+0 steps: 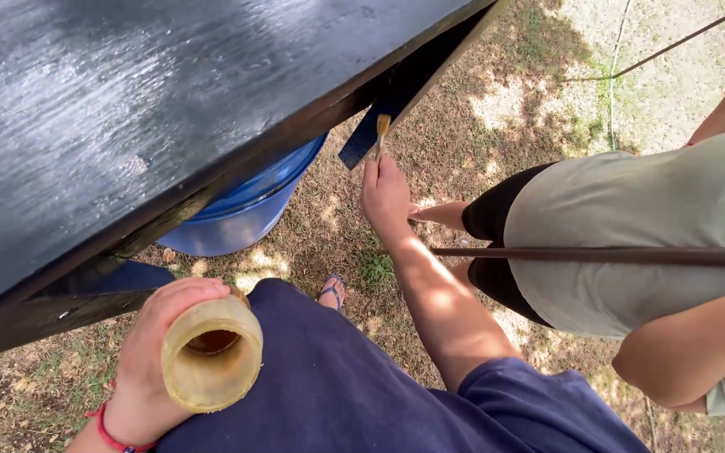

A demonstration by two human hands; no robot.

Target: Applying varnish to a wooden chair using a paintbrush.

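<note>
Holding a small wooden-handled paintbrush [382, 134] clenched in my right hand [386, 195] at the black painted wooden board [127, 109] edge | left hand [146, 361] wraps a yellowish open plastic cup [211, 352] | brush looks light and stiff, best held mid-handle; cup likely spill-prone, held round its wall.

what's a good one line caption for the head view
Right hand brushes a black board's edge; left hand holds a yellowish cup.

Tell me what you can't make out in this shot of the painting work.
All in the head view:
- Paintbrush: the right hand covers its handle, and the bristles are too small to judge.
- Yellowish cup in the left hand: its shaded depth hides what it contains.
- Blue barrel: the black panel covers most of it.
- Co-worker: cut off by the right edge.
</note>
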